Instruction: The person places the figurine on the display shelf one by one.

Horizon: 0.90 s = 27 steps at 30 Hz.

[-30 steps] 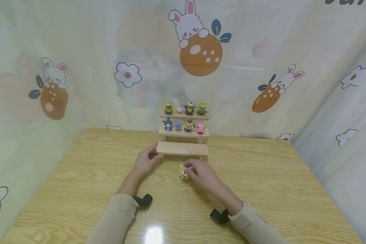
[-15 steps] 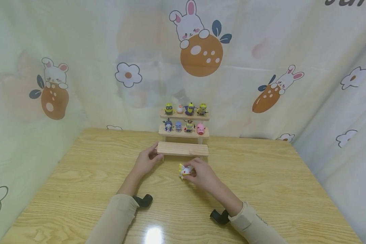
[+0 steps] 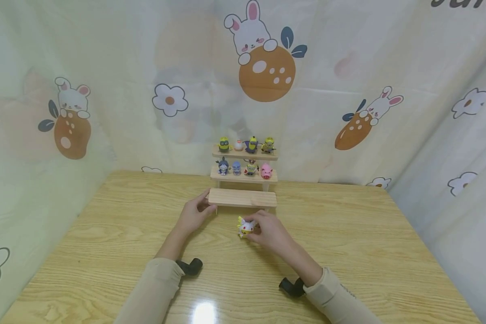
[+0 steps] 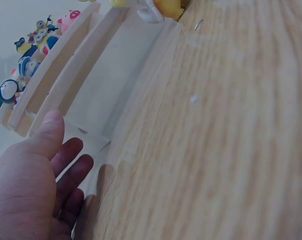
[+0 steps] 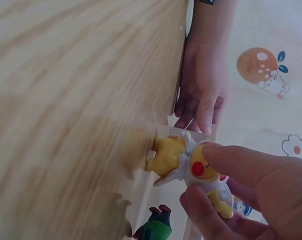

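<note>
A small yellow figurine (image 3: 246,227) with a white hood and red cheeks is pinched between the thumb and fingers of my right hand (image 3: 269,231), in front of the display stand. In the right wrist view the figurine (image 5: 196,162) lies sideways across the picture. My left hand (image 3: 192,216) touches the left end of the stand's lowest board (image 3: 243,197). Its thumb meets the board's edge in the left wrist view, while the other fingers hang loosely beside the clear support (image 4: 93,137). That lowest board is bare.
On the middle board (image 3: 243,178) stand several figurines, including a pink pig (image 3: 266,171). More, mostly yellow, stand on the top board (image 3: 245,156). A green object (image 5: 158,227) shows below the figurine in the right wrist view. A printed curtain (image 3: 198,130) hangs behind the wooden table (image 3: 105,252).
The right hand has turned the figurine, so more of its white hood and red cheeks shows, and shifted it very slightly left. My left hand has stayed at the board's end.
</note>
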Each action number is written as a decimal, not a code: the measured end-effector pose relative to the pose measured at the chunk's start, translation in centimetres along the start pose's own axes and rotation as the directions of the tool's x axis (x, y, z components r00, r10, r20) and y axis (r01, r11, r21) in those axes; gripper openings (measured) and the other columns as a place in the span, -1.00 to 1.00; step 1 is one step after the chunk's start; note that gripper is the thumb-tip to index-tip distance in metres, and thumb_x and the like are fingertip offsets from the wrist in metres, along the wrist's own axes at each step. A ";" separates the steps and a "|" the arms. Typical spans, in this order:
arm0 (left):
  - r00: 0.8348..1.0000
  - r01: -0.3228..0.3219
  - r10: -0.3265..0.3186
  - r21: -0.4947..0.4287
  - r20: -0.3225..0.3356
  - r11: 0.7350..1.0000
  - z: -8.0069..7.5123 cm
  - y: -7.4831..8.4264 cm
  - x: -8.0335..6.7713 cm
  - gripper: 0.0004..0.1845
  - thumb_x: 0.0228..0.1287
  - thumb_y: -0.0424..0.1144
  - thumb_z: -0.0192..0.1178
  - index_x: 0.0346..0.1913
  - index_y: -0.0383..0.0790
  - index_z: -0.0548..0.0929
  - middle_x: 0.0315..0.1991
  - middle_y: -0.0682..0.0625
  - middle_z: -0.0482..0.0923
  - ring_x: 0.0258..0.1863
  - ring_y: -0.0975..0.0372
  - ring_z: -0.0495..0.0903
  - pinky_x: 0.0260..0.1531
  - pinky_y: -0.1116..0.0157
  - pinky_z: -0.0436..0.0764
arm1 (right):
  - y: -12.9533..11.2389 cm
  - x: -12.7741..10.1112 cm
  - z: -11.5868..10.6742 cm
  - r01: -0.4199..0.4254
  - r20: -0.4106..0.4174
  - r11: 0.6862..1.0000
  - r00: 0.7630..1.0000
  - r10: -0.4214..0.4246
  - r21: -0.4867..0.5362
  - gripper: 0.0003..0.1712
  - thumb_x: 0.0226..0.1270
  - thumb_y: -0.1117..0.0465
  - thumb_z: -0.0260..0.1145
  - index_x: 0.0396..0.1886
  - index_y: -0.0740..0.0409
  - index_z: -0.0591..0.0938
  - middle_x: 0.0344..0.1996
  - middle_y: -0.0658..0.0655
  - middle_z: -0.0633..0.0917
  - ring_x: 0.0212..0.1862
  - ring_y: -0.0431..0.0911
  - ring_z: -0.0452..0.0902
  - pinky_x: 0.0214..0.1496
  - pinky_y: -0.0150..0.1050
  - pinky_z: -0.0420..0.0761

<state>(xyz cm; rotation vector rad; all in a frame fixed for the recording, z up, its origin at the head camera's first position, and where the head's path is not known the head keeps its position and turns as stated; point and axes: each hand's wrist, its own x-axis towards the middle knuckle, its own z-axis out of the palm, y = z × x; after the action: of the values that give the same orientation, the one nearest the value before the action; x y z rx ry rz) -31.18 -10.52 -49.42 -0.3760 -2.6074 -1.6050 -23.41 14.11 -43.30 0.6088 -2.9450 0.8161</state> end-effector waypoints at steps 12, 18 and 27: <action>1.000 0.010 -0.010 0.009 0.001 1.000 0.0 0.0 0.0 -0.31 0.26 -0.12 0.25 0.41 -0.15 0.28 -0.10 -0.09 0.67 -0.07 0.11 0.58 0.07 0.11 0.52 | -0.1 0.2 -0.1 -0.047 0.016 0.998 0.999 0.046 0.045 -0.53 0.00 0.20 0.53 -0.03 0.16 0.65 -0.26 0.01 0.63 -0.29 -0.20 0.57 -0.27 -0.47 0.60; 1.000 0.006 -0.006 0.003 -0.008 1.000 -0.2 -0.3 0.0 -0.31 0.25 -0.11 0.26 0.41 -0.14 0.29 -0.10 -0.09 0.67 -0.07 0.10 0.59 0.07 0.10 0.52 | -0.2 0.5 -0.1 -0.050 0.024 0.997 0.999 0.049 0.066 -0.56 -0.01 0.19 0.53 -0.07 0.14 0.67 -0.31 -0.01 0.63 -0.34 -0.23 0.55 -0.33 -0.48 0.57; 1.000 -0.004 0.004 -0.001 0.012 1.000 -0.2 -0.3 0.1 -0.30 0.24 -0.04 0.25 0.40 -0.13 0.29 -0.08 -0.09 0.65 -0.05 0.11 0.59 0.09 0.10 0.52 | -1.2 2.5 -1.8 -0.015 -0.024 0.996 1.000 0.017 0.084 -0.56 0.02 0.17 0.51 -0.05 0.15 0.67 -0.18 0.10 0.71 -0.37 -0.24 0.61 -0.34 -0.43 0.61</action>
<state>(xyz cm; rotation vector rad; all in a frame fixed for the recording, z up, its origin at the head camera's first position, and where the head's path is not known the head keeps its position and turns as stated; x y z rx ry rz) -31.37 -10.79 -49.61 -0.3919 -2.6132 -1.6080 -25.43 13.11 -40.80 0.5762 -2.9099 0.9455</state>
